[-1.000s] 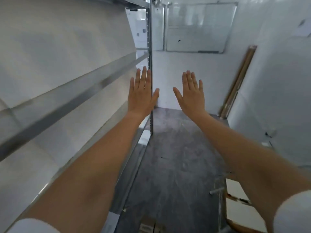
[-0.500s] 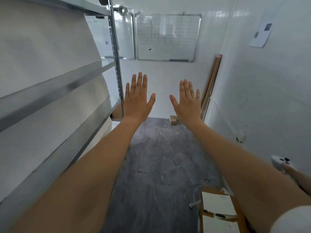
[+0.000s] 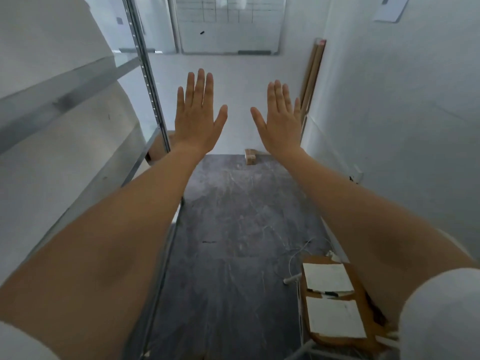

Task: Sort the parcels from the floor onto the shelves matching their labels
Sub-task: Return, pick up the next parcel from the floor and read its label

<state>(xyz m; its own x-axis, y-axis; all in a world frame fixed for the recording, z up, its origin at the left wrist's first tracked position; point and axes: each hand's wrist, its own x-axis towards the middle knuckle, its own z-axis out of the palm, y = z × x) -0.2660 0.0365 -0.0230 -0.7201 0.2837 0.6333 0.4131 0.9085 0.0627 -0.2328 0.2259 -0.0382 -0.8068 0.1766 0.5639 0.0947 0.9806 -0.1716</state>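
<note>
both your hands are up in front of you, palms away, fingers straight and spread wide, holding nothing. left hand (image 3: 198, 120) sits just right of the shelf upright (image 3: 148, 81); right hand (image 3: 281, 122) is near the right wall, in front of the leaning cardboard tubes (image 3: 313, 81).

the only parcel i can see is one small brown cardboard parcel (image 3: 250, 156) on the dark floor (image 3: 233, 229) at the far end, against the far wall. it shows between your two wrists, lower than both hands and well beyond them, closer in the picture to the right wrist. my call: right hand is the nearer one, but you have to walk the aisle and bend down first; neither grip reaches it from here. its long axis looks to run away from you, though it's too small to be sure. pale tape across the top; no label readable at this range.

another brown shape (image 3: 158, 149) sits behind the upright at low shelf level, left of the left wrist. could be a second parcel, can't tell.

metal shelves (image 3: 59, 89) run down the left side; no shelf labels visible, so matching needs a closer look.

writing: whiteboard (image 3: 230, 22) on the far wall has a ruled grid, nothing legible. paper sheet (image 3: 391, 9) high on the right wall, unreadable. near right, a brown board (image 3: 355, 281) carries two white sheets (image 3: 326, 279) and a marker; the sheets look blank from here.
</note>
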